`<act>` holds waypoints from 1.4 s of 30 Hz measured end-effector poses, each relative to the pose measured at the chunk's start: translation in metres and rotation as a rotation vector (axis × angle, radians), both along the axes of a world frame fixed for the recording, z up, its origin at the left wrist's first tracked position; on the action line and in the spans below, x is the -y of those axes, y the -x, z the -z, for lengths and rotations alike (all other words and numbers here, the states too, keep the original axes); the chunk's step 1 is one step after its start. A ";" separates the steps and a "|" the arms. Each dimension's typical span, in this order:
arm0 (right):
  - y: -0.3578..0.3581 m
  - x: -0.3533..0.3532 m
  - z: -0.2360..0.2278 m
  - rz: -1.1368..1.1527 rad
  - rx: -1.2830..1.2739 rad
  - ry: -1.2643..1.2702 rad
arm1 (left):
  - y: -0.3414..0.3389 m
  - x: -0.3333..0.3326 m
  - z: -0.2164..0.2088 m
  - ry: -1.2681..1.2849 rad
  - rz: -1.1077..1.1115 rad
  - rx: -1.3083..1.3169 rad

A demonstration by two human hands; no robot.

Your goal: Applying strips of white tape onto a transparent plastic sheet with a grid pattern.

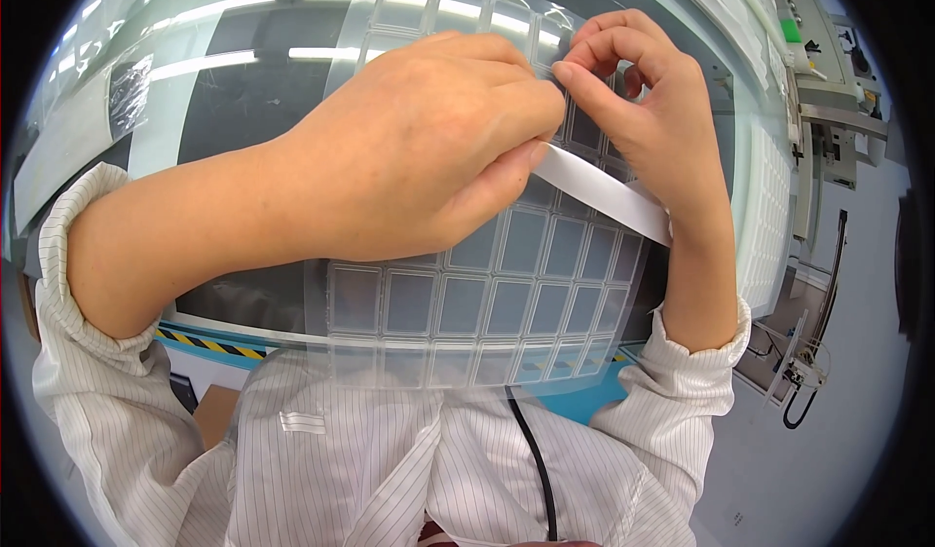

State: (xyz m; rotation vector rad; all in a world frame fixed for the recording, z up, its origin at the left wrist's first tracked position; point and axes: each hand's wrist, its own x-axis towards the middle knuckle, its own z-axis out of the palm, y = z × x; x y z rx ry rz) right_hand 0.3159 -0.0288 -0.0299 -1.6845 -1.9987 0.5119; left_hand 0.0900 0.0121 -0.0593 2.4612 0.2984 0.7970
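Observation:
A clear plastic tray (pixel 484 305) with rows of rectangular pockets lies in front of me. Over its middle is my left hand (pixel 448 148), closed, with the end of a white strip (pixel 604 191) between its thumb and curled fingers. The strip slants down to the right and passes behind my right wrist. My right hand (pixel 643 94) hovers over the tray's far right part, close to the left fingertips. Its thumb and index finger are pinched together; anything between them is too small to make out. Both hands hide many of the pockets.
A dark mat (pixel 248 109) lies under the tray on a pale table. At the left is a clear plastic packet (pixel 73 133). Another tray (pixel 765 216) stands along the right side. Black-and-yellow striped tape (pixel 209 342) marks the near edge. Equipment (pixel 828 70) stands beyond the table at right.

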 end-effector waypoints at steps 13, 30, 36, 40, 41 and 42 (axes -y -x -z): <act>-0.011 -0.001 0.004 -0.024 -0.275 0.146 | -0.001 -0.003 -0.007 0.015 -0.006 -0.038; -0.009 0.000 0.008 -0.042 -0.396 0.087 | 0.001 -0.003 -0.005 0.017 -0.007 -0.040; -0.011 -0.001 0.003 -0.035 -0.379 0.171 | 0.002 -0.003 -0.005 0.008 -0.009 -0.042; -0.007 -0.002 0.006 -0.013 -0.377 0.174 | 0.003 -0.003 -0.003 0.001 -0.007 -0.032; -0.007 -0.001 0.009 -0.057 -0.294 0.110 | 0.003 -0.002 -0.002 0.001 -0.006 -0.033; -0.008 -0.001 0.011 -0.101 -0.210 0.045 | 0.003 -0.002 0.000 0.015 0.001 -0.018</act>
